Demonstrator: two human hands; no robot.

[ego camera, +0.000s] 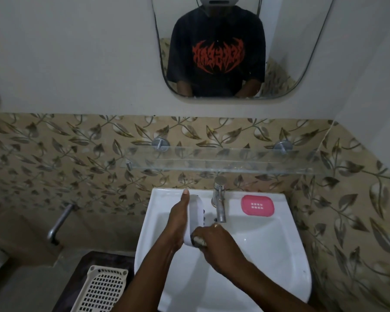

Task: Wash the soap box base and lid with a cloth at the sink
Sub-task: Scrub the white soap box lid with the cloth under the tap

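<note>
My left hand holds a white soap box part on edge over the white sink, thumb up along its far end. Whether it is the base or the lid I cannot tell. My right hand is closed on a small dark cloth and presses it against the near end of the white part. A pink soap box part with small drain holes lies flat on the sink's back ledge, to the right of the tap.
A glass shelf juts out above the tap. A mirror hangs higher on the wall. A cream plastic basket sits low at the left of the sink, and a metal pipe sticks out of the left wall.
</note>
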